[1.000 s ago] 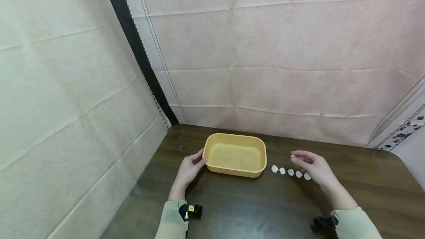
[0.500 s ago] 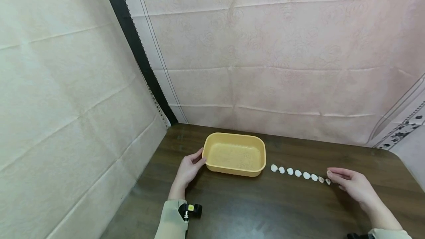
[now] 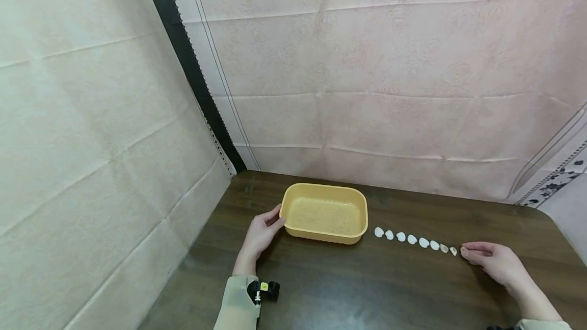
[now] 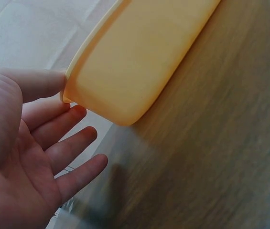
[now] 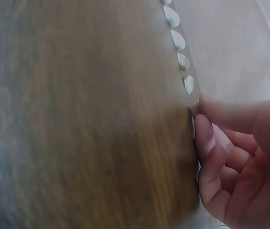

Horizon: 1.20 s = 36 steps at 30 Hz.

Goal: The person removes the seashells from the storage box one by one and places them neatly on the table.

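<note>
A yellow plastic basin (image 3: 321, 235) sits on the table in the head view, its inside bare. My left hand (image 3: 260, 236) pinches the rim at its left end; in the left wrist view the thumb (image 4: 44, 85) lies against the rim while the other fingers spread below. To the right of the basin runs a line of several white seashells (image 3: 424, 242). At the right end of that line my right hand (image 3: 500, 265) pinches another seashell (image 3: 463, 252) low over the table, mostly hidden by the fingertips. The right wrist view shows ribbed seashells (image 5: 188, 84) just beyond those fingertips.
The dark brown wooden table (image 3: 330, 284) ends at a pale patterned cloth (image 3: 367, 116) behind and a cream cloth (image 3: 91, 167) on the left. A black wrist camera mount (image 3: 263, 291) sits on the left sleeve.
My right hand has moved right and toward me along the line, then lowered slightly at its end. Seashells formerly hidden behind it now show. The left hand and basin stay put.
</note>
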Available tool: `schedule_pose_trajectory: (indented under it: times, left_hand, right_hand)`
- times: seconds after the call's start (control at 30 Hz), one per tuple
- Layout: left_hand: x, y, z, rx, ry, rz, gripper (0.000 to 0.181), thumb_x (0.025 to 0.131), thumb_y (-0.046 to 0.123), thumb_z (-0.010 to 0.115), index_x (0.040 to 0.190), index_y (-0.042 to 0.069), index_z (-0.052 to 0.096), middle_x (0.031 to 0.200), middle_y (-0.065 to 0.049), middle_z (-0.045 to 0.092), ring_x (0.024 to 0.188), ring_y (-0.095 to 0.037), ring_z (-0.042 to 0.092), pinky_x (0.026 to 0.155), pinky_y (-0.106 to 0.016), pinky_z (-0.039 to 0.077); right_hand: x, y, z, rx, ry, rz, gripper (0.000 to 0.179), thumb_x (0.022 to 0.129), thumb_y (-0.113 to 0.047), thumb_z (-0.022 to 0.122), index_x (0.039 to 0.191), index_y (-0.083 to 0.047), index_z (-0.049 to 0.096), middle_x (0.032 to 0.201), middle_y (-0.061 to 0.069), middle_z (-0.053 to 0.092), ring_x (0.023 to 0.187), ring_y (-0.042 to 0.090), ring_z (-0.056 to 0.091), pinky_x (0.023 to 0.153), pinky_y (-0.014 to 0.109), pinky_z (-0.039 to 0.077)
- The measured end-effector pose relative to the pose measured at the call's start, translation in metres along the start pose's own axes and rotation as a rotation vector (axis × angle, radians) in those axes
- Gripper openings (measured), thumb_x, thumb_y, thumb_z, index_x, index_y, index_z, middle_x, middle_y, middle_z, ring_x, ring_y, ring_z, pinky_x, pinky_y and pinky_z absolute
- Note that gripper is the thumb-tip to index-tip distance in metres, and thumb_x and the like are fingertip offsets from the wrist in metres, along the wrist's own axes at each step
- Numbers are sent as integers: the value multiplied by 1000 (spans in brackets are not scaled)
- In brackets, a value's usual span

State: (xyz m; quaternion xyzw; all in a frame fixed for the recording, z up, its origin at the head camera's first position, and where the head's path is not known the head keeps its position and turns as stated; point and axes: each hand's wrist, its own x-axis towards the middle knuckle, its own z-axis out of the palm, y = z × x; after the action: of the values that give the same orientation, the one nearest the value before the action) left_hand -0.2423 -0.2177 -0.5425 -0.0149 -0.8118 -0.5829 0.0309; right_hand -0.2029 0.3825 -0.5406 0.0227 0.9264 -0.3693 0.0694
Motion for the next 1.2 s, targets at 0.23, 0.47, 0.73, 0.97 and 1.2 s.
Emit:
schedule_pose_trajectory:
  times: [0.23,0.47,0.73,0.97,1.2]
  left_hand:
    - [1,2,1,-9,-5,-6,52,105,17,72,154,9,58,157,-8,56,145,-30,53,115,-48,47]
    - [1,2,2,-1,1,-3,51,105,15,71,153,8,58,157,-9,56,145,-32,52,115,-49,47]
    - [1,3,2,14,11,-17,50,105,15,71,153,9,59,157,-8,57,146,-31,52,116,-50,46]
    - [1,3,2,16,6,-11,50,105,14,70,153,8,58,157,-9,56,145,-32,52,116,-50,46]
    - [0,-1,1,15,3,5,50,105,13,70,153,6,58,157,-12,56,145,-34,52,115,-51,47]
  right_hand:
    - [-2,-4,0,-112,56,-15,53,106,-42,67,127,6,72,114,23,78,118,54,63,92,60,50]
    - [-3,-4,0,-151,74,1,54,105,-46,68,125,4,75,124,31,72,126,65,51,95,69,47]
    - [-4,-1,3,-171,105,-6,55,104,-49,69,127,0,76,132,34,67,128,66,48,95,70,45]
    - [-4,0,6,-168,120,-26,53,102,-47,71,126,0,76,122,27,74,127,64,52,94,69,46]
    - [-7,-1,10,-163,120,-19,54,102,-49,70,126,-1,77,129,32,69,127,66,50,95,69,46]
